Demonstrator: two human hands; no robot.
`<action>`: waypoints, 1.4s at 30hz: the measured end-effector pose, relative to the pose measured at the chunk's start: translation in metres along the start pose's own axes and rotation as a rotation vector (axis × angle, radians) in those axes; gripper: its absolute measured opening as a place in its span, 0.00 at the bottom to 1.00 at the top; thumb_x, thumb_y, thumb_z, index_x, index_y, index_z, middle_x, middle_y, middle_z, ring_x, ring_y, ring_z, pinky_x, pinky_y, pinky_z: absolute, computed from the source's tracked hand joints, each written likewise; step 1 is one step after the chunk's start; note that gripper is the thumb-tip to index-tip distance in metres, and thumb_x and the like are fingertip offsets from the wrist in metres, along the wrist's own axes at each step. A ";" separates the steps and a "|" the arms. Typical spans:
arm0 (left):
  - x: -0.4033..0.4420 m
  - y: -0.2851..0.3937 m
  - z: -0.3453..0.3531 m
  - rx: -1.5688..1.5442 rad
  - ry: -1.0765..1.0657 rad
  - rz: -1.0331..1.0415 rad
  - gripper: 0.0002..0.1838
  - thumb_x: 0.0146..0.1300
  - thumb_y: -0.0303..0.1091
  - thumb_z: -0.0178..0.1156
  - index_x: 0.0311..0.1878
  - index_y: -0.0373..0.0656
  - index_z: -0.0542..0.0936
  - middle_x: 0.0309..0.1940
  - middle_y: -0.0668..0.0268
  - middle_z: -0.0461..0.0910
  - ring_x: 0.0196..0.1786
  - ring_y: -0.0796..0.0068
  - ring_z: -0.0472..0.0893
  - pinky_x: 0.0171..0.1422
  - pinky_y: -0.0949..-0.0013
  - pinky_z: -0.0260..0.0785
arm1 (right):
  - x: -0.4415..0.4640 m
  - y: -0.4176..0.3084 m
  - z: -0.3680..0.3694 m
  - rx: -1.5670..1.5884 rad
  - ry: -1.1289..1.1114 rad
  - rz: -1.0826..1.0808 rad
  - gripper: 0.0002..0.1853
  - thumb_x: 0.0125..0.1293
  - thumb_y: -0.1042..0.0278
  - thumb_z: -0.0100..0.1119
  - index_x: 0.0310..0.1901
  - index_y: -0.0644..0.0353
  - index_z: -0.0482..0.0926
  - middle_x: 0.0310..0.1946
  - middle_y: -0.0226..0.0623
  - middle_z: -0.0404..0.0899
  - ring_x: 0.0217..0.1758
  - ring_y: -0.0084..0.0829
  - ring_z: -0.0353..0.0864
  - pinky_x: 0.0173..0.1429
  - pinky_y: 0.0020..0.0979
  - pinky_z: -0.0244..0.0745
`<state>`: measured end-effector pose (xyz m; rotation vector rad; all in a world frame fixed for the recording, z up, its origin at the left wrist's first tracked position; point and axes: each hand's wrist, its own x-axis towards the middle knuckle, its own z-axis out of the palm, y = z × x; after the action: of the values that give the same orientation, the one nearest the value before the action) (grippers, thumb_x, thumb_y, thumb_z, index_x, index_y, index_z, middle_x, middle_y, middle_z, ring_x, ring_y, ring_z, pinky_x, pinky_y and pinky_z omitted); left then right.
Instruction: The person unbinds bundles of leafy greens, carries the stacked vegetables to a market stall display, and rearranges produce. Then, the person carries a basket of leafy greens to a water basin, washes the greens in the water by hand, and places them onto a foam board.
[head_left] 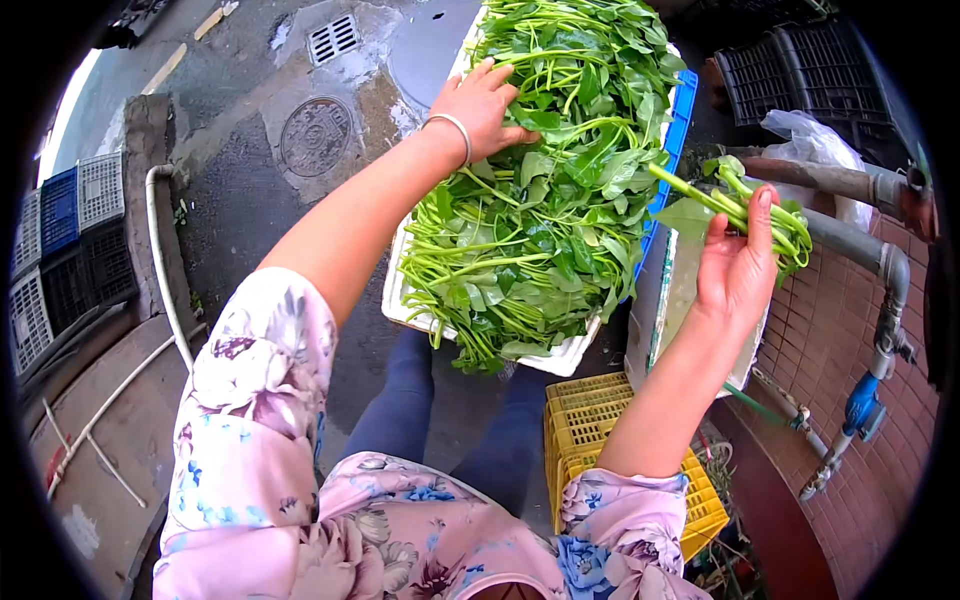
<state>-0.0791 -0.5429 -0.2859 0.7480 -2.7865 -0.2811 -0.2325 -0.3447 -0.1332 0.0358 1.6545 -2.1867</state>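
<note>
Leafy green vegetables (pixel 540 220) lie heaped in a white foam box (pixel 572 357) in front of me. My left hand (pixel 480 112), with a bangle at its wrist, rests on the upper left of the heap, its fingers spread over the stems and leaves. To the right of the box, my right hand (pixel 738 262) is raised, palm up, with a small bunch of green stems (pixel 735 207) between thumb and fingers. The cut-looking ends of that bunch point toward the heap.
A yellow crate (pixel 585 412) stands below the box at right. Pipes with a blue valve (pixel 862 404) run along the tiled wall. Stacked crates (pixel 60 207) are at far left, black crates (pixel 800 75) at upper right. A manhole cover (pixel 316 136) lies in the ground.
</note>
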 end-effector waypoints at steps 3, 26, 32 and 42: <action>-0.012 -0.017 0.031 -0.058 -0.445 -0.153 0.45 0.50 0.74 0.37 0.55 0.40 0.68 0.53 0.55 0.71 0.58 0.59 0.68 0.63 0.52 0.52 | -0.012 0.012 0.029 0.034 -0.023 -0.042 0.12 0.52 0.70 0.64 0.39 0.58 0.76 0.33 0.30 0.77 0.33 0.23 0.77 0.32 0.23 0.75; 0.023 0.027 -0.031 -0.640 -0.176 -0.229 0.21 0.53 0.49 0.58 0.41 0.42 0.79 0.38 0.54 0.78 0.43 0.57 0.77 0.49 0.64 0.68 | -0.112 0.058 0.048 0.014 0.274 0.073 0.13 0.53 0.76 0.62 0.41 0.61 0.73 0.34 0.33 0.74 0.33 0.24 0.76 0.30 0.21 0.75; 0.037 0.060 0.007 -0.380 -0.361 -0.331 0.14 0.55 0.45 0.54 0.35 0.47 0.81 0.34 0.56 0.79 0.39 0.54 0.78 0.45 0.59 0.69 | -0.116 0.062 0.005 0.032 0.200 0.142 0.12 0.52 0.75 0.63 0.39 0.60 0.74 0.35 0.32 0.75 0.32 0.22 0.75 0.30 0.21 0.73; -0.050 0.094 -0.166 -1.756 -0.322 -0.660 0.13 0.58 0.34 0.57 0.45 0.40 0.76 0.30 0.68 0.76 0.35 0.80 0.74 0.41 0.76 0.66 | -0.161 0.035 -0.060 0.087 0.058 0.213 0.11 0.52 0.76 0.61 0.38 0.57 0.75 0.33 0.28 0.78 0.32 0.17 0.75 0.27 0.17 0.68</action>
<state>-0.0345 -0.4579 -0.1134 0.9257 -1.2551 -2.4845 -0.0855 -0.2490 -0.1428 0.2882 1.5089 -2.1108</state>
